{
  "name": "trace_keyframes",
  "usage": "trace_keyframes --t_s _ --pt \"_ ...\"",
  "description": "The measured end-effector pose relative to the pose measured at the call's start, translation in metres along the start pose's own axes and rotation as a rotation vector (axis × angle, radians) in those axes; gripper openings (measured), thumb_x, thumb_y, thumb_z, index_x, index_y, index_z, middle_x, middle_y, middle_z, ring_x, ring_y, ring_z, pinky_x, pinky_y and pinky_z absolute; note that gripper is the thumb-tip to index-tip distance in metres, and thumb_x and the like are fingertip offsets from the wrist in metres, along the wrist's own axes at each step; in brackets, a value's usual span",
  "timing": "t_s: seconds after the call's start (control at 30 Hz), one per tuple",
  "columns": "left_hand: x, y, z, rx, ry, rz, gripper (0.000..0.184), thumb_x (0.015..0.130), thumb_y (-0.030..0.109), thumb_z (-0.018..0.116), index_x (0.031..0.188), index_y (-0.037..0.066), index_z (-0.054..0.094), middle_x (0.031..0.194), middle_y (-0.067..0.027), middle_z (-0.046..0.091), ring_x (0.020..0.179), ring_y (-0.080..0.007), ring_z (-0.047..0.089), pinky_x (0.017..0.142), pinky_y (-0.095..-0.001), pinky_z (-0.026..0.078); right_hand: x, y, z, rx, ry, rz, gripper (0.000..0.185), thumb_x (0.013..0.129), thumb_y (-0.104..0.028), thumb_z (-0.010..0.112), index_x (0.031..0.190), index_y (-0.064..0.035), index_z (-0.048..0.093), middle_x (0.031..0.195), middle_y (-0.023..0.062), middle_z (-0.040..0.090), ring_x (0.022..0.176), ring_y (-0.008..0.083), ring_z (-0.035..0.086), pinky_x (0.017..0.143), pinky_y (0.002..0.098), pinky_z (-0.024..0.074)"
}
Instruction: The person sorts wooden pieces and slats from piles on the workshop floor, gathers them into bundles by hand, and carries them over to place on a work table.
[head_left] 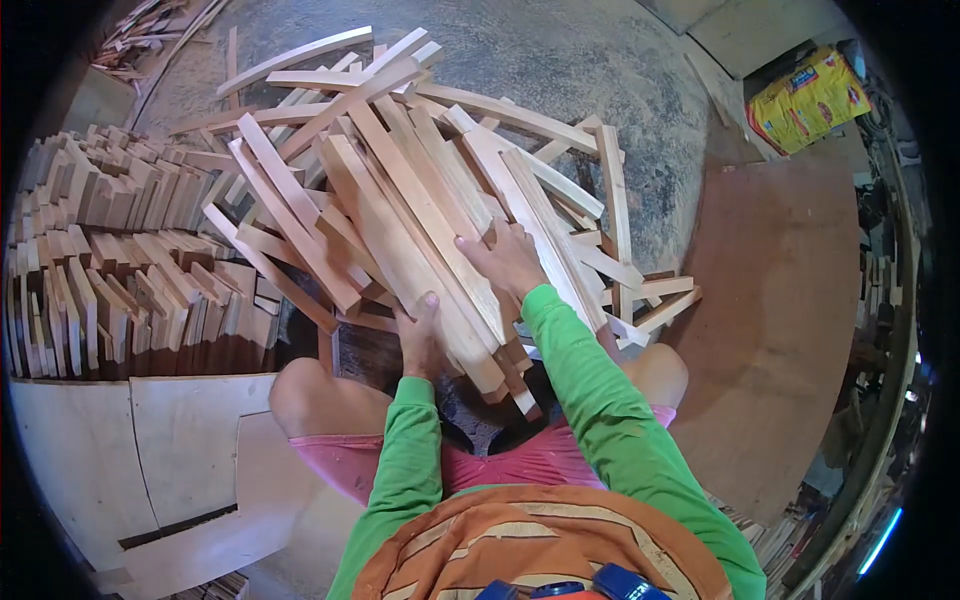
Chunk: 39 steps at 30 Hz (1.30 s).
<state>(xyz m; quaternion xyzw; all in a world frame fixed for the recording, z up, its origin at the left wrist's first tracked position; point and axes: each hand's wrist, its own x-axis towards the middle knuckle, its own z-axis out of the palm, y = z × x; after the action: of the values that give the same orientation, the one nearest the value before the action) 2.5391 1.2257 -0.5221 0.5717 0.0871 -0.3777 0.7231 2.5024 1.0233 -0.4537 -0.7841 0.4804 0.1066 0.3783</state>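
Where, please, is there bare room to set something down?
The brown board, right of the wood pile, looks bare, as does the grey floor between pile and yellow bag. It is crowded beneath both hands and at far left, among stacked wood pieces.

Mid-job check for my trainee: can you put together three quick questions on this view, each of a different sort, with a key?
1. Multiple choice: where is the yellow bag with red print?
a) Lower left of the view
b) Upper right of the view
c) Between the two hands

2. True or false: on the long, pale wooden strips, the bare left hand is nearer the person's lap than the bare right hand.

3. Fill in the colour: the person's long sleeves are ____.

Key: 1. b; 2. true; 3. green.
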Motion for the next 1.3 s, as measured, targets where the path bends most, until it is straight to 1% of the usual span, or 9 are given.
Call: trace_keyframes --t_s 0.1,0.23,0.4,0.43,0.6,0.77,0.9,1.13,1.3 --pt "-0.005 0.014 -0.006 -0.091 0.004 -0.058 0.069 0.092 0.029 0.069 0.143 -0.002 0.036 0.133 -0.0225 0.052 0.111 -0.0278 0.058 0.096 -0.0368 0.049 -0.002 0.003 -0.004 -0.013 -0.065 -0.011 0.068 0.086 -0.060 0.062 0.112 0.0033 0.061 0.114 0.0255 0.060 0.109 0.0397 0.056 0.094 0.0446 0.0465" --pt "-0.020 0.031 -0.022 -0.372 -0.290 -0.233 0.073 0.093 0.046 0.065 0.145 0.002 0.040 0.135 -0.0205 0.055 0.113 -0.0288 0.061 0.096 -0.0371 0.051 -0.017 0.031 0.005 0.572 -0.212 -0.078 0.059 0.093 -0.050 0.061 0.118 0.0029 0.057 0.103 0.0157 0.062 0.097 0.0230 0.060 0.085 0.0345 0.0485" --pt "-0.014 0.024 -0.024 -0.371 -0.235 -0.349 0.065 0.092 0.046 0.064 0.138 0.001 0.049 0.130 -0.0171 0.059 0.111 -0.0283 0.061 0.096 -0.0383 0.050 -0.003 0.056 0.037 1.071 -0.358 -0.027 0.063 0.095 -0.042 0.064 0.136 0.0031 0.048 0.119 0.0161 0.060 0.107 0.0178 0.057 0.088 0.0298 0.0485" --pt "-0.012 0.025 -0.024 -0.365 -0.236 -0.344 0.065 0.092 0.046 0.064 0.138 0.001 0.049 0.130 -0.0171 0.059 0.111 -0.0283 0.061 0.096 -0.0383 0.050 0.001 0.060 0.041 1.077 -0.358 -0.032 0.063 0.095 -0.042 0.064 0.136 0.0031 0.048 0.119 0.0161 0.060 0.107 0.0178 0.057 0.088 0.0298 0.0485" --pt "-0.013 0.021 -0.016 -0.292 -0.261 -0.346 0.069 0.092 0.046 0.065 0.141 0.001 0.047 0.132 -0.0176 0.059 0.112 -0.0287 0.062 0.096 -0.0391 0.050 0.003 0.079 0.034 0.889 -0.382 -0.068 0.091 0.092 -0.049 0.066 0.154 0.0022 0.023 0.145 0.0222 0.043 0.121 0.0253 0.053 0.101 0.0337 0.0453" --pt "-0.010 0.022 -0.024 -0.324 -0.260 -0.383 0.068 0.091 0.047 0.066 0.141 0.004 0.049 0.131 -0.0151 0.062 0.110 -0.0265 0.065 0.095 -0.0392 0.054 -0.003 0.069 0.023 0.778 -0.378 -0.084 0.088 0.088 -0.045 0.070 0.152 0.0007 0.032 0.146 0.0183 0.045 0.126 0.0237 0.049 0.107 0.0325 0.0391" --pt "-0.031 0.035 -0.027 -0.437 -0.371 -0.447 0.062 0.090 0.044 0.068 0.137 0.005 0.053 0.128 -0.0149 0.064 0.109 -0.0267 0.065 0.094 -0.0388 0.054 -0.037 0.048 -0.009 1.145 -0.709 -0.094 0.092 0.086 -0.043 0.070 0.156 -0.0006 0.027 0.152 0.0170 0.039 0.130 0.0272 0.044 0.109 0.0348 0.0364" --pt "-0.124 0.085 0.004 -0.394 -0.201 -0.494 0.066 0.088 0.042 0.071 0.136 0.001 0.052 0.117 -0.0137 0.066 0.092 -0.0249 0.067 0.079 -0.0342 0.056 -0.119 0.032 -0.072 1.109 -0.595 -0.179 0.090 0.083 -0.037 0.071 0.156 -0.0023 0.030 0.154 0.0146 0.038 0.134 0.0267 0.039 0.114 0.0367 0.0287" --pt "-0.216 0.196 0.036 -0.189 -0.194 -0.448 0.065 0.085 0.042 0.073 0.132 0.001 0.054 0.113 -0.0118 0.066 0.088 -0.0216 0.065 0.076 -0.0325 0.055 -0.219 -0.019 -0.162 1.215 -0.488 -0.213 0.091 0.080 -0.033 0.071 0.156 -0.0031 0.030 0.155 0.0148 0.037 0.139 0.0258 0.033 0.116 0.0374 0.0231"
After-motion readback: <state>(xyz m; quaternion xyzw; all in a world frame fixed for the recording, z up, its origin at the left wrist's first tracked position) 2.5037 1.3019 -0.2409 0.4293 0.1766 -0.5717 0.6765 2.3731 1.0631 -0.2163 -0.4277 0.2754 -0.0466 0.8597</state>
